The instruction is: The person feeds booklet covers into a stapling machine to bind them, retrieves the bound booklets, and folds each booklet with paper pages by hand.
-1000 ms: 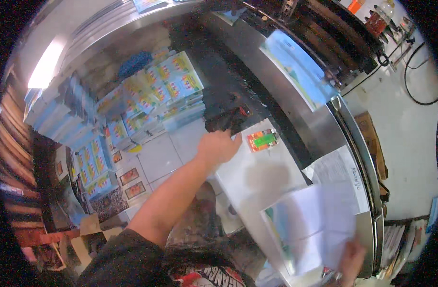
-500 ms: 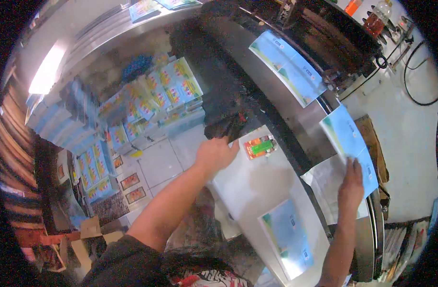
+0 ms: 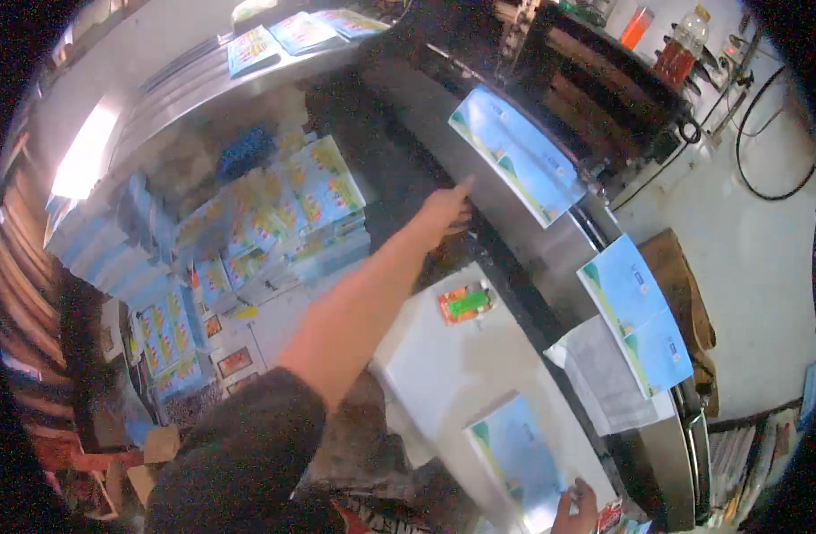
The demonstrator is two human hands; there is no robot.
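My left hand (image 3: pixel 446 214) reaches forward over the dark strip beside the machine, index finger stretched toward its metal face and the other fingers partly curled. Nothing shows in it. My right hand (image 3: pixel 577 509) is low at the right edge of a stack of blue-and-green printed sheets (image 3: pixel 515 454) on the white tabletop (image 3: pixel 426 347). Its thumb and finger are apart at the stack's edge, and the rest runs out of view. Further up the tabletop lies a green lighter (image 3: pixel 466 304) on an orange-and-red packet (image 3: pixel 448 313).
Two blue printed sheets lie on the machine, one further back (image 3: pixel 515 151) and one nearer (image 3: pixel 635 311), beside a white sheet (image 3: pixel 608 378). Piled booklets (image 3: pixel 323 191) stand at left. Bottles (image 3: pixel 684 49) are at the far right, with a hanging black cable (image 3: pixel 768 196).
My left hand has moved forward and right toward the machine. My right hand has left the nearer blue sheet on the machine and come down to the stack on the tabletop. The view has shifted slightly.
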